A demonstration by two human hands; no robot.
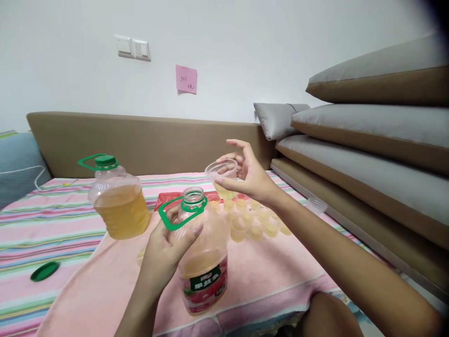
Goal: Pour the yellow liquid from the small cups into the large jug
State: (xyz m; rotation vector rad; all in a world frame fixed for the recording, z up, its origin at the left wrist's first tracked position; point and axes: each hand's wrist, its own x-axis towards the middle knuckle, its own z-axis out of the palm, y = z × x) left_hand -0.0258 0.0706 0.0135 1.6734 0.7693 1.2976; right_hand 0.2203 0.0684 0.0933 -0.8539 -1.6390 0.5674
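Observation:
My left hand [164, 250] is closed around the shoulder of a large clear plastic bottle [210, 243], just under its green carry handle [168, 220]. The bottle stands upright without a cap, with a red fruit label and some yellowish liquid low inside. To the right and behind its mouth, my right hand [245, 173] grips a clear plastic cup [217, 169] between thumb and fingers, index finger raised. Pale yellow liquid shows in the cup's lower part. Beyond the bottle, several similar cups [256, 229] of pale yellow liquid stand close together; my right forearm partly covers them.
A second capped bottle [124, 210] of amber liquid stands at left. A loose green cap [45, 271] lies on the striped cloth [21, 243]. One clear cup [316, 205] sits beside the stacked cushions [368, 159] at right. A red plastic packet [168, 200] lies behind the bottle.

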